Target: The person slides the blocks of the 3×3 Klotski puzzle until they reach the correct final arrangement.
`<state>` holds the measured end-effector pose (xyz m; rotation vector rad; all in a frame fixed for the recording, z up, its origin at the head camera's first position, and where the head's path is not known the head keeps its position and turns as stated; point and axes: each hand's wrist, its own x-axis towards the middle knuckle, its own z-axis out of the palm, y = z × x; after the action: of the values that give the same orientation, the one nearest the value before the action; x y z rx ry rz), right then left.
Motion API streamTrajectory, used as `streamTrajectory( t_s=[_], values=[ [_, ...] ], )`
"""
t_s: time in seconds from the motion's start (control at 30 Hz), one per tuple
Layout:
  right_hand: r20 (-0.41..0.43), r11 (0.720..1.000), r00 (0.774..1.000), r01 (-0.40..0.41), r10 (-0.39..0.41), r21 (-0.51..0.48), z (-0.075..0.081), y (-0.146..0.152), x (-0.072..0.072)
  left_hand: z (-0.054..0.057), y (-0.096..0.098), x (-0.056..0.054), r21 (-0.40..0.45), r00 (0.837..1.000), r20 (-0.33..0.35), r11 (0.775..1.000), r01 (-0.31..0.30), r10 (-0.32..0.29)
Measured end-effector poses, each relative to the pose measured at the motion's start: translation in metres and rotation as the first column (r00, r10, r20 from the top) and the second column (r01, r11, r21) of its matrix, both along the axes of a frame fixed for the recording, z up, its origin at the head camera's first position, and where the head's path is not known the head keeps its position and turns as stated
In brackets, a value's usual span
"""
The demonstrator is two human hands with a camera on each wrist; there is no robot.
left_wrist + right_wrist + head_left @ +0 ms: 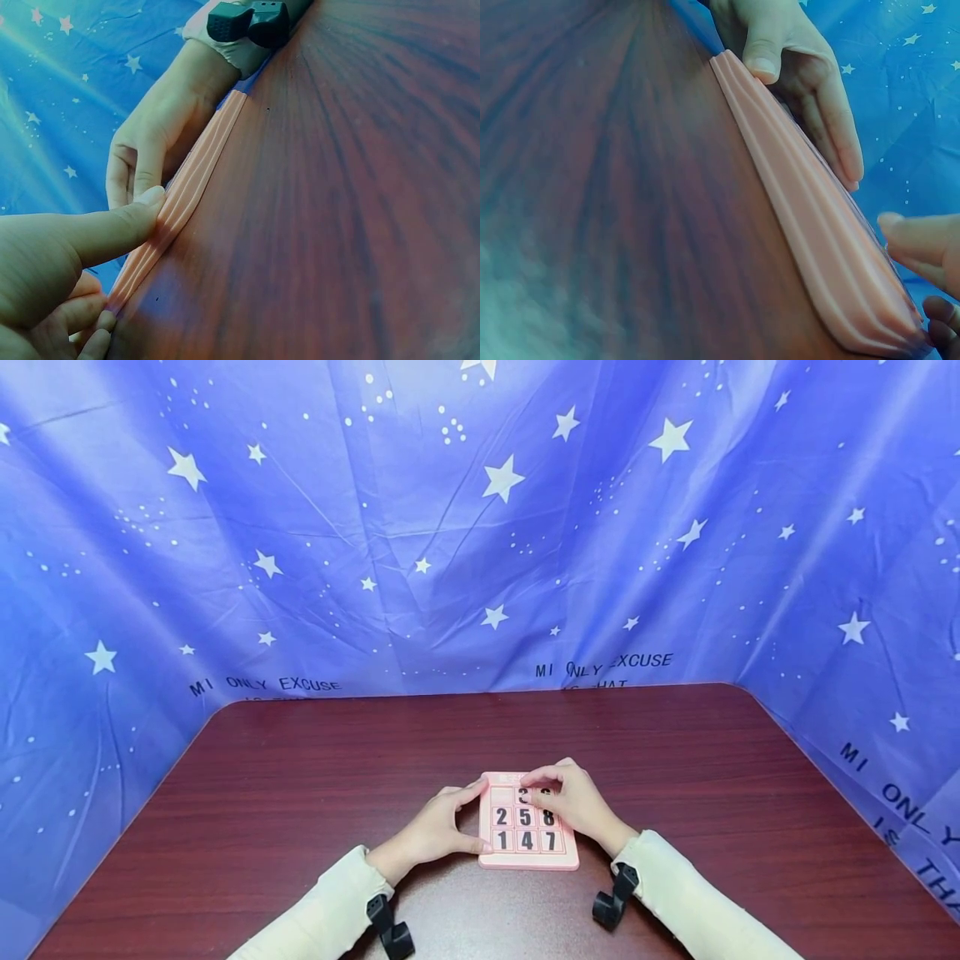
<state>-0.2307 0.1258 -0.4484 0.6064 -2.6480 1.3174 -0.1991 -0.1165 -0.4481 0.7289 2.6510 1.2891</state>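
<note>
A pink number slide puzzle [528,861] lies flat on the table, its black-digit tiles facing up. The rows read 2 5 8 and 1 4 7; above them, the top-left slot shows no tile, and the 3 and 6 are partly covered by fingers. My left hand [435,829] grips the puzzle's left side, thumb at the lower left and fingers at the upper left corner. Over the top right of the puzzle, my right hand [576,800] touches the top-row tiles with thumb and index finger. The ridged pink side [802,210] shows in the right wrist view.
The dark red wooden table [300,777] stretches around the puzzle. Behind it and at the sides hangs a blue curtain [420,510] with white stars and lettering. Black wrist cameras sit on both cream sleeves [322,902].
</note>
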Motion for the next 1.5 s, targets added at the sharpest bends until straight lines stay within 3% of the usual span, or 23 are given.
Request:
streamTrajectory(
  t_s=[0.5,1.5],
  values=[
    [-0.053,0.99,0.988,-0.142,0.142,0.016,0.001,-0.015,0.016,0.001,0.001,0.001,-0.012,1.0,0.002,1.0,-0.001,0.001],
    [-0.039,0.998,0.999,-0.014,0.016,0.058,0.003,-0.028,0.02,0.001,0.001,0.001,-0.027,1.0,-0.018,1.0,-0.001,0.001]
  ],
)
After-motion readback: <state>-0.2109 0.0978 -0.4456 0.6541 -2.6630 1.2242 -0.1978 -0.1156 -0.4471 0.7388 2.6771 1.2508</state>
